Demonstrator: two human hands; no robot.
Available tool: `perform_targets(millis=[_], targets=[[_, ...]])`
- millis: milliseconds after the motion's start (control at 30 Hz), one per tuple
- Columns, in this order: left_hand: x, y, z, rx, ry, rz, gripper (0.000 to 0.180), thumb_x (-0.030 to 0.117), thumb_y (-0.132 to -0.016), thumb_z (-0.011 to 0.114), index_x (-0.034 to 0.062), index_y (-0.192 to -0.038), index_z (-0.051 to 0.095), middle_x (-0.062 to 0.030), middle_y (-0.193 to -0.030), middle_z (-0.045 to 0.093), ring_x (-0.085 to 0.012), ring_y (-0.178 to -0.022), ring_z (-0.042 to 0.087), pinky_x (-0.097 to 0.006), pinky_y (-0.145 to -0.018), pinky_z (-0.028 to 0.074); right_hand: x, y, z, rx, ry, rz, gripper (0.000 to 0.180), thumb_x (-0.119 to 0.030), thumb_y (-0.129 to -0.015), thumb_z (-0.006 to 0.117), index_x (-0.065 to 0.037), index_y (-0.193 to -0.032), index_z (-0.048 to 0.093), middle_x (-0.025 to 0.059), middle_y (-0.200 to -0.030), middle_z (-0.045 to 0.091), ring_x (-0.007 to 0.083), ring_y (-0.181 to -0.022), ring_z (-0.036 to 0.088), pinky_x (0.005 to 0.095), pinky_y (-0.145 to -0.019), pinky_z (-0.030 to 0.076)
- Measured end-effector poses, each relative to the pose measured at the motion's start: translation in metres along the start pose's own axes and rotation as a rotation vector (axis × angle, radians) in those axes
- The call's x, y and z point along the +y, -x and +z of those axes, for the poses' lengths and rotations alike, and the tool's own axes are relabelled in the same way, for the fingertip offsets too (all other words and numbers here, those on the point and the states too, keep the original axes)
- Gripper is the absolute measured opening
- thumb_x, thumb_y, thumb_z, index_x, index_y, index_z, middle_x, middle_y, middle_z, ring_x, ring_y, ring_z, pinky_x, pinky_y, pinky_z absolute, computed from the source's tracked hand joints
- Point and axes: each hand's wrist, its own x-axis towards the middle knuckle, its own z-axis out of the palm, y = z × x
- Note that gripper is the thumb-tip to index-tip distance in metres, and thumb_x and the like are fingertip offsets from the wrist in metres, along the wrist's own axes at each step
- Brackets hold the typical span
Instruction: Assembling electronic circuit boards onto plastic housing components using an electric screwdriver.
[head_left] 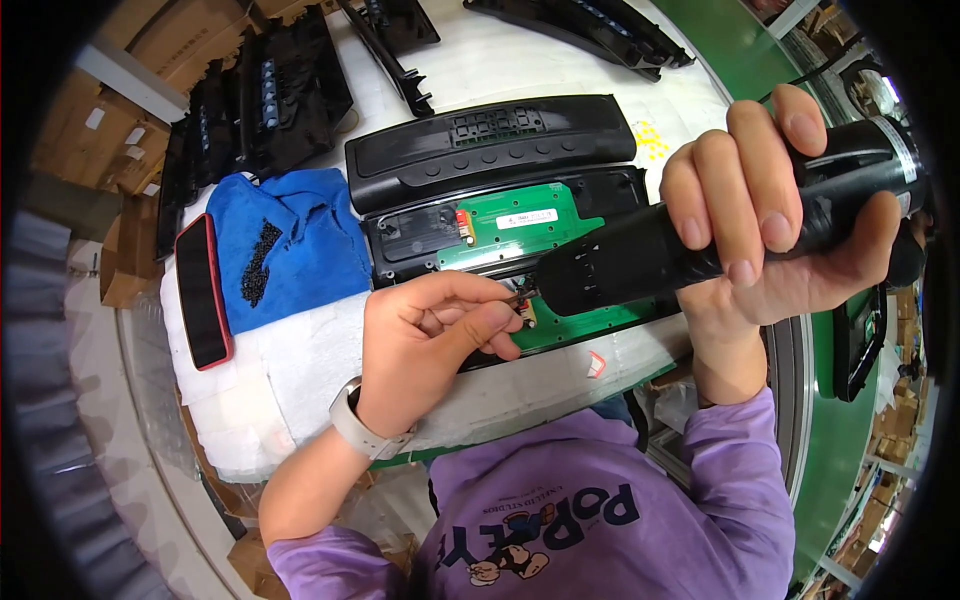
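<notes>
My right hand (pixel 770 200) is wrapped round a thick black electric screwdriver (pixel 630 262), held almost level with its narrow end toward the left. At that end my left hand (pixel 445 325) is closed in a pinch; the small dark thing between its fingertips is too small to name. Beneath both lie black plastic housings (pixel 405 238) with green circuit boards (pixel 535 215) fitted in them. The screwdriver and my fingers hide much of the nearer board. Just behind them sits a black front panel (pixel 490 150) with a digit display and a row of round buttons.
On the left, a blue cloth (pixel 315 235) carries a heap of small black screws (pixel 260 262). A phone in a red case (pixel 204 290) lies beside it. More black plastic housings (pixel 290 95) stand at the back left, others (pixel 590 30) at the back right. White padding (pixel 265 375) covers the table.
</notes>
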Motion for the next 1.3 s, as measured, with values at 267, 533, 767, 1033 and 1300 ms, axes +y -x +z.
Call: perform_targets(millis=[267, 533, 767, 1033, 1300], targets=[[0.009, -0.001, 0.008, 0.039, -0.395, 0.048, 0.012, -0.004, -0.081, 0.058, -0.0043, -0.093, 0.061, -0.0086, -0.080, 0.065, -0.0097, -0.065, 0.063, -0.019, -0.058, 0.048, -0.004, -0.006, -0.009, 0.051, -0.162, -0.050, 0.043, -0.038, -0.082, 0.056, -0.002, -0.102, 0.045, 0.0005, -0.067, 0.047, 0.0121, -0.050, 0.048, 0.0292, -0.059, 0.039], [0.014, -0.006, -0.011, 0.302, -0.545, 0.339, 0.012, -0.002, -0.083, 0.058, -0.0055, -0.094, 0.061, -0.0080, -0.077, 0.064, -0.0094, -0.065, 0.060, -0.020, -0.060, 0.047, -0.019, -0.004, -0.032, -0.041, 0.413, -0.026, 0.053, -0.049, -0.081, 0.053, -0.002, -0.103, 0.043, -0.0013, -0.063, 0.045, 0.0081, -0.045, 0.044, 0.0241, -0.049, 0.038], [0.017, -0.012, -0.027, 0.353, -0.474, 0.333, 0.011, 0.000, -0.083, 0.060, -0.0029, -0.093, 0.059, -0.0059, -0.081, 0.062, -0.0092, -0.071, 0.059, -0.020, -0.066, 0.046, -0.013, -0.002, -0.032, 0.085, 0.457, 0.001, 0.051, -0.047, -0.080, 0.054, 0.000, -0.098, 0.043, 0.0005, -0.058, 0.043, 0.0088, -0.041, 0.043, 0.0242, -0.043, 0.037], [0.015, -0.016, -0.026, 0.342, -0.495, 0.362, 0.010, 0.002, -0.086, 0.057, -0.0028, -0.095, 0.058, -0.0063, -0.085, 0.062, -0.0100, -0.075, 0.059, -0.021, -0.070, 0.046, -0.012, -0.002, -0.031, 0.103, 0.475, -0.025, 0.050, -0.045, -0.079, 0.056, 0.000, -0.096, 0.043, 0.0013, -0.059, 0.044, 0.0093, -0.040, 0.042, 0.0246, -0.043, 0.037], [0.007, -0.021, -0.029, 0.286, -0.352, 0.280, 0.013, 0.006, -0.089, 0.054, -0.0031, -0.098, 0.058, -0.0056, -0.085, 0.061, -0.0081, -0.076, 0.056, -0.021, -0.072, 0.045, -0.015, -0.007, -0.008, 0.209, 0.553, 0.150, 0.043, -0.038, -0.076, 0.061, -0.001, -0.086, 0.043, 0.0039, -0.058, 0.045, 0.0100, -0.039, 0.042, 0.0221, -0.037, 0.033]])
